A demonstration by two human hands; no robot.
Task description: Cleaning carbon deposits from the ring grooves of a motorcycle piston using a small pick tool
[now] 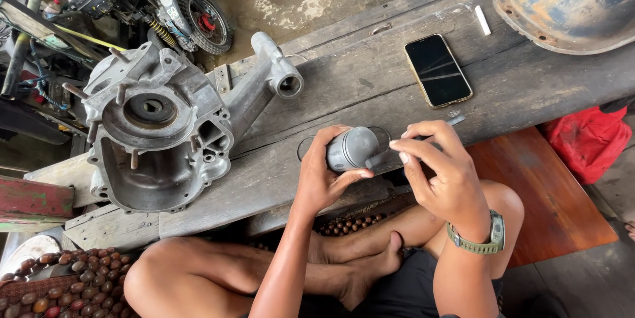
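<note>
My left hand [321, 176] grips a grey metal piston [352, 148] and holds it on its side over the near edge of a worn wooden bench [370, 73]. At the piston's right side my right hand [442, 171], with a green-strapped watch on the wrist, holds a thin metal tool [423, 139] between thumb and fingers. The tool's near end meets the piston; its far tip pokes out past my knuckles. A thin wire ring [303, 146] lies on the bench beneath the piston, partly hidden.
A large aluminium engine crankcase [162, 133] lies on the bench at left. A black phone [437, 70] and a short white stick [483, 20] lie further back, and a rusty metal bowl [569, 0] sits top right. Brown beads [63, 285] lie lower left, a red bag [589, 139] at right.
</note>
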